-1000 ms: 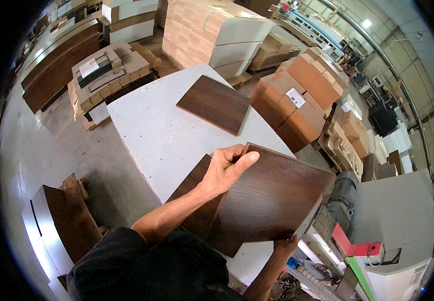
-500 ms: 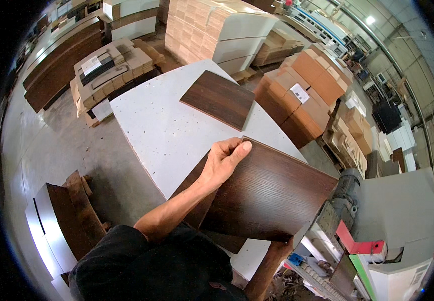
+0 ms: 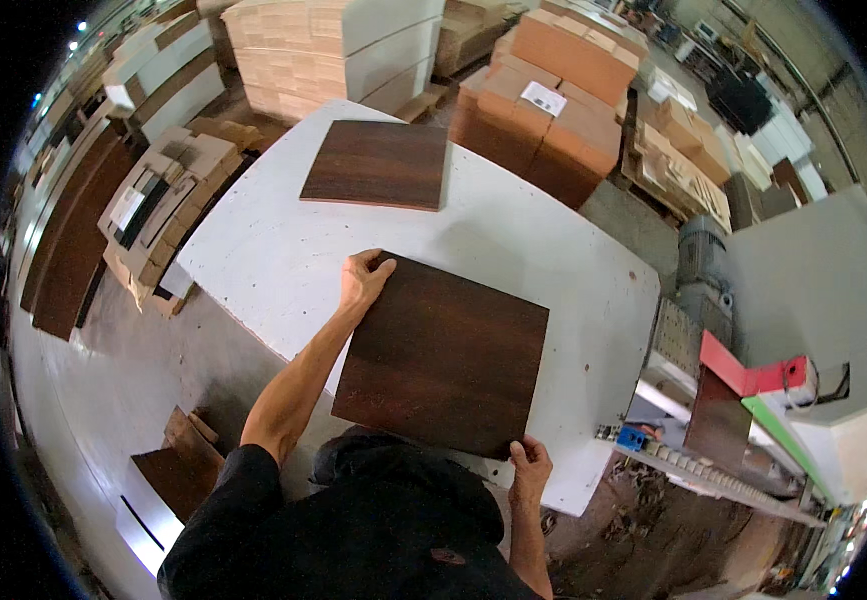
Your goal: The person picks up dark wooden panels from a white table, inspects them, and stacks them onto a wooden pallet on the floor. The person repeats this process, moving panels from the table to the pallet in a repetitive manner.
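A dark brown wood-grain panel (image 3: 443, 350) lies in front of me, over the near part of a white table (image 3: 253, 255). My left hand (image 3: 361, 282) is closed on its far left corner, thumb on top and fingers hidden past the edge. At the near right corner, my right hand (image 3: 530, 468) grips the panel with the thumb on the face. A second panel (image 3: 378, 165) of the same brown rests flat at the far end of the table, apart from both hands.
To the right stands a machine with a grey motor (image 3: 703, 250), a red bracket (image 3: 753, 376) and a toothed rail (image 3: 718, 485). Brown cartons (image 3: 543, 110) are stacked beyond the table. Stacked boards (image 3: 168, 195) stand at the left, with a low brown-and-white stack (image 3: 168, 490) nearer me.
The panel has turned and come down from a tilted position to nearly flat, with both hands still on it. My view has shifted to the right.
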{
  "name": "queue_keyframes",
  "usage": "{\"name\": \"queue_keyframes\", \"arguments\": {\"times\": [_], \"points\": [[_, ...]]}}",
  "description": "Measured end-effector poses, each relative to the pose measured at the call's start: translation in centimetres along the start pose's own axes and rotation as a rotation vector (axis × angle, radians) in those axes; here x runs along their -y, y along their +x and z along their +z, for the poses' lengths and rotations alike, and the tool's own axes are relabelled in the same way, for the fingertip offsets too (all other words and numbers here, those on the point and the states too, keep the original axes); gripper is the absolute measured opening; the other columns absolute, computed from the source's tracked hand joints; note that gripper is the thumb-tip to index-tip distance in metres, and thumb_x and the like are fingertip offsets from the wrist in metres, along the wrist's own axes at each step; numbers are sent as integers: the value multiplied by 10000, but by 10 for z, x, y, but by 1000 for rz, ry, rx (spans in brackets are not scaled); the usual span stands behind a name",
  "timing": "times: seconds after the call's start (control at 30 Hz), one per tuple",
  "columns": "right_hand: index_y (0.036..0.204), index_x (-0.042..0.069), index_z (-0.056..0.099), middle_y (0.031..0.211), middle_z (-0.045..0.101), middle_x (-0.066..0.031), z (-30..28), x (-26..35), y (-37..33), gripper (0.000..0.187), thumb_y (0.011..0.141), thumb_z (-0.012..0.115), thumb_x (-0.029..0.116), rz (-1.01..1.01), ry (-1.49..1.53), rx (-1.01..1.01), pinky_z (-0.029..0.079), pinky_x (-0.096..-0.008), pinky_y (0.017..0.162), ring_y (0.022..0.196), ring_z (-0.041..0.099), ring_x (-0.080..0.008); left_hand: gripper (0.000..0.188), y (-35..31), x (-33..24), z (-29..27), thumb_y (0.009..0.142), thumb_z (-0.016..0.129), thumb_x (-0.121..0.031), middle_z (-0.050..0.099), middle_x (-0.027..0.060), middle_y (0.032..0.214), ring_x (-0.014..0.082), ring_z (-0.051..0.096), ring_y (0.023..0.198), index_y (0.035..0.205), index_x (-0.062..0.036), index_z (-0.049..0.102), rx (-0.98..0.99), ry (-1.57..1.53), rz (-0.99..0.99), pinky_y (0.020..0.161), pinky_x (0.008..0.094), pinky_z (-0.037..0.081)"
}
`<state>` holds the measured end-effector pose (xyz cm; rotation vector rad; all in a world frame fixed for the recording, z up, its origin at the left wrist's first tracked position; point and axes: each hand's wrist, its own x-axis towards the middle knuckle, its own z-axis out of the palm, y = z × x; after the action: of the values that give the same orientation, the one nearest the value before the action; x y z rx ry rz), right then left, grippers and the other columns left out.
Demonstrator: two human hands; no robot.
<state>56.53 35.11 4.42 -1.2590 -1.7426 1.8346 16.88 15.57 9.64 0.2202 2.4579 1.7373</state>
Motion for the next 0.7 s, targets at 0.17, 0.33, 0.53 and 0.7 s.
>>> {"name": "queue_keyframes", "arguments": {"times": [0.17, 0.33, 0.53, 0.7], "points": [[1177, -13, 643, 1155, 644, -175, -17, 19, -3, 373, 872, 718, 187, -660, -915, -159, 529, -393, 839, 986, 629, -282, 502, -10, 77, -13, 796, 754, -266, 616, 255, 1226, 365, 568, 1168, 1185, 33, 645, -146, 348, 155, 1033, 450, 432], [1274, -19, 607, 1206, 625, -220, -4, 22, -9, 484, 876, 720, 232, -115, -542, -109, 518, -428, 911, 1133, 603, -339, 540, -70, 92, -13, 811, 741, -234, 639, 255, 1164, 348, 602, 1102, 1241, 62, 605, 45, 219, -63, 953, 416, 480], [1281, -36, 579, 1122, 606, -204, 24, 13, 1, 535, 900, 718, 312, -292, -591, 36, 492, -422, 834, 1024, 592, -302, 500, -94, 69, -6, 795, 693, -173, 631, 260, 1149, 411, 570, 1063, 1251, 11, 602, 5, 256, -74, 942, 472, 458], [1222, -19, 626, 1062, 648, -198, 22, 21, 10, 414, 906, 669, 244, -239, -608, 109, 517, -376, 848, 978, 637, -289, 479, -89, 72, -3, 805, 679, -165, 640, 255, 1139, 422, 560, 1077, 1249, -4, 603, -23, 306, -53, 961, 478, 451]]}}
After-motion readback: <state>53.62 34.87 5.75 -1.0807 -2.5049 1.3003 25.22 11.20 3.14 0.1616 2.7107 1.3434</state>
